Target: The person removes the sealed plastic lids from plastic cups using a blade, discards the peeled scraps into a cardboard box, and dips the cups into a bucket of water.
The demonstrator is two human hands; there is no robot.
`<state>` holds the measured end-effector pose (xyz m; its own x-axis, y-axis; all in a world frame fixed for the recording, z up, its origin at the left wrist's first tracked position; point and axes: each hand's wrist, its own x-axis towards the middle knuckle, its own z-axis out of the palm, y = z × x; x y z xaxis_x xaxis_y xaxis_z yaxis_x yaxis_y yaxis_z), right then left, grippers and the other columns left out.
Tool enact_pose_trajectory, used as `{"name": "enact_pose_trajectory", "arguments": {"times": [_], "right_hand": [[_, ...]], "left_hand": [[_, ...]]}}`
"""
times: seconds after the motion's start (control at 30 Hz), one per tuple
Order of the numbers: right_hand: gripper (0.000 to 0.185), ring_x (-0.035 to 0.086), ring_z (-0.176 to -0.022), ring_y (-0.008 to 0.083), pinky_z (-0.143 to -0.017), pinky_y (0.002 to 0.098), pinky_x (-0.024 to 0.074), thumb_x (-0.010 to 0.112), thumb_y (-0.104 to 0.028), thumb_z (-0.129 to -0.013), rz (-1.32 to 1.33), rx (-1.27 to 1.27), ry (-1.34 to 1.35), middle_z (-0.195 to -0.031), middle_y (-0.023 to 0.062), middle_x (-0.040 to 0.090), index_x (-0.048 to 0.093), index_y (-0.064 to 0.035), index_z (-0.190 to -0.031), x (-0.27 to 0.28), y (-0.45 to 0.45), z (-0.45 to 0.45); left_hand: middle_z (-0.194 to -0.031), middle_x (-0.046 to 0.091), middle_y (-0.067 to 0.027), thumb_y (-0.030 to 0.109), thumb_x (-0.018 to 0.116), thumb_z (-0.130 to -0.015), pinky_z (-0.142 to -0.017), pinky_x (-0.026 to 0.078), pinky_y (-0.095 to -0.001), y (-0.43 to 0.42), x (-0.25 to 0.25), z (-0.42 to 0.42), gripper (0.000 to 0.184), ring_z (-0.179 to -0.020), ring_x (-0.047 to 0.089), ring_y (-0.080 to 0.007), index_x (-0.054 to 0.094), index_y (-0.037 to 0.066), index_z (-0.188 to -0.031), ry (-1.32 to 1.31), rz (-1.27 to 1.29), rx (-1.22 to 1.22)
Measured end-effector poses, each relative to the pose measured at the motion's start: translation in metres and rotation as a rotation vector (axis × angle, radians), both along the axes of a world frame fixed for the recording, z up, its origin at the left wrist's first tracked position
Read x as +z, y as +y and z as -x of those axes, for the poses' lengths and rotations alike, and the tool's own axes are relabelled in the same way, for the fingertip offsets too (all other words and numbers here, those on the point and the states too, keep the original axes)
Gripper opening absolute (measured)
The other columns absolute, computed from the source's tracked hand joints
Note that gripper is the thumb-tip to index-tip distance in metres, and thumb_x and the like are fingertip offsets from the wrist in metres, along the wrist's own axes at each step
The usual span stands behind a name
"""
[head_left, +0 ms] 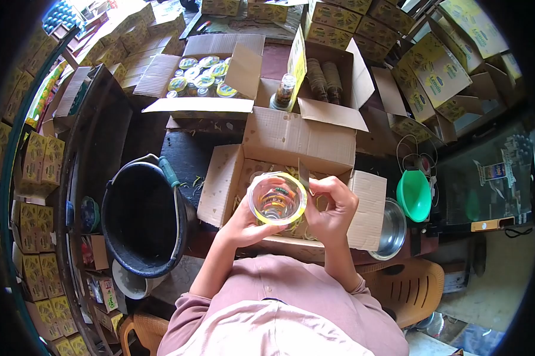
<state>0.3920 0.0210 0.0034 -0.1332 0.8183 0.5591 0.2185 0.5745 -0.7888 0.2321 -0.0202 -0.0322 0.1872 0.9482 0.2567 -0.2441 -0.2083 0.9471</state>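
My left hand point(242, 221) is wrapped round a clear plastic cup point(274, 204) with a yellow rim, its open mouth facing the camera. Close to the right side of the rim, my right hand point(334, 209) has its thumb and fingers pinched on a thin dark flat piece point(303, 174), perhaps a blade. Both hands are above an open cardboard box point(220, 184), where yellowish strips lie inside. Coloured printing shows through the cup wall.
A large black bucket point(144, 219) stands at left. Behind are a box of lidded cups point(205, 77), a box of stacked cups point(324, 80) and a jar point(284, 90). At right are a green bowl point(414, 196), a metal bowl point(392, 228) and a chair point(418, 285).
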Motion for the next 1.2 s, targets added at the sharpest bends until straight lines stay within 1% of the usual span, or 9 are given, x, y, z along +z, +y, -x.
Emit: {"name": "enact_pose_trajectory", "arguments": {"times": [0.1, 0.23, 0.27, 0.47, 0.67, 0.77, 0.87, 0.97, 1.2], "right_hand": [[0.017, 0.061, -0.062, 0.0124, -0.052, 0.0215, 0.046, 0.067, 0.007, -0.065, 0.113, 0.001, 0.12, -0.068, 0.0088, 0.06, 0.062, 0.0009, -0.079, 0.003, -0.007, 0.0], [0.015, 0.06, -0.059, 0.0119, -0.052, 0.0211, 0.0455, 0.067, 0.006, -0.066, 0.005, -0.054, 0.119, -0.066, 0.0083, 0.059, 0.062, 0.0007, -0.079, 0.006, -0.017, 0.001], [0.015, 0.059, -0.058, 0.0118, -0.052, 0.021, 0.0456, 0.068, 0.006, -0.066, -0.038, -0.065, 0.091, -0.065, 0.0083, 0.059, 0.062, 0.0005, -0.078, 0.008, -0.02, 0.001], [0.015, 0.058, -0.053, 0.0127, -0.049, 0.0214, 0.0458, 0.069, 0.004, -0.064, -0.178, -0.158, -0.027, -0.063, 0.0077, 0.059, 0.062, -0.0016, -0.077, 0.013, -0.034, 0.009], [0.015, 0.058, -0.052, 0.0117, -0.047, 0.0215, 0.046, 0.069, 0.004, -0.064, -0.237, -0.207, -0.05, -0.062, 0.0074, 0.059, 0.061, -0.0018, -0.075, 0.017, -0.042, 0.01], [0.015, 0.058, -0.052, 0.0119, -0.047, 0.0218, 0.046, 0.069, 0.004, -0.064, -0.239, -0.193, -0.031, -0.062, 0.0074, 0.059, 0.061, -0.0016, -0.075, 0.017, -0.043, 0.011], [0.016, 0.058, -0.052, 0.0124, -0.048, 0.0221, 0.0462, 0.069, 0.004, -0.063, -0.251, -0.197, -0.043, -0.062, 0.0073, 0.059, 0.061, -0.0017, -0.075, 0.017, -0.044, 0.012], [0.016, 0.058, -0.052, 0.0135, -0.048, 0.0225, 0.0462, 0.068, 0.005, -0.063, -0.264, -0.221, -0.06, -0.062, 0.0077, 0.059, 0.061, -0.0016, -0.076, 0.016, -0.045, 0.012], [0.018, 0.059, -0.053, 0.0152, -0.05, 0.0237, 0.0465, 0.068, 0.005, -0.062, -0.262, -0.237, -0.082, -0.064, 0.0089, 0.059, 0.061, -0.001, -0.076, 0.012, -0.043, 0.009]], "left_hand": [[-0.116, 0.042, -0.0108, 0.009, 0.07, -0.069, -0.092, 0.038, -0.0314, 0.0, -0.004, -0.001, 0.066, -0.107, 0.047, -0.0181, 0.033, 0.003, -0.124, -0.107, 0.04, -0.003], [-0.118, 0.042, -0.0109, 0.01, 0.067, -0.072, -0.095, 0.036, -0.032, -0.001, -0.008, 0.001, 0.065, -0.111, 0.044, -0.0189, 0.032, 0.003, -0.125, -0.267, 0.097, -0.066], [-0.118, 0.042, -0.0109, 0.013, 0.066, -0.074, -0.095, 0.035, -0.0321, -0.001, -0.012, 0.002, 0.064, -0.112, 0.042, -0.019, 0.03, 0.003, -0.127, -0.217, 0.048, -0.051], [-0.119, 0.04, -0.0113, 0.016, 0.064, -0.076, -0.096, 0.035, -0.032, -0.006, -0.009, -0.001, 0.064, -0.113, 0.042, -0.0188, 0.029, 0.003, -0.127, -0.192, 0.04, -0.029], [-0.115, 0.04, -0.0106, 0.013, 0.064, -0.076, -0.095, 0.036, -0.031, -0.011, -0.005, -0.005, 0.062, -0.111, 0.042, -0.0183, 0.029, 0.002, -0.126, -0.239, 0.063, 0.009], [-0.116, 0.039, -0.0105, 0.009, 0.063, -0.077, -0.095, 0.036, -0.0308, -0.014, 0.0, -0.009, 0.061, -0.111, 0.042, -0.0183, 0.028, 0.002, -0.126, -0.21, 0.052, 0.043], [-0.118, 0.037, -0.0103, 0.008, 0.063, -0.077, -0.094, 0.037, -0.031, -0.015, 0.002, -0.01, 0.062, -0.111, 0.042, -0.0188, 0.027, 0.002, -0.127, -0.143, -0.024, 0.056], [-0.118, 0.037, -0.01, 0.008, 0.065, -0.076, -0.094, 0.037, -0.0309, -0.017, 0.004, -0.013, 0.064, -0.112, 0.042, -0.0186, 0.027, 0.002, -0.127, -0.122, -0.021, 0.096], [-0.121, 0.036, -0.0098, 0.006, 0.068, -0.073, -0.093, 0.038, -0.03, -0.018, 0.003, -0.011, 0.067, -0.11, 0.044, -0.0177, 0.028, 0.002, -0.127, -0.055, 0.008, 0.075]]}}
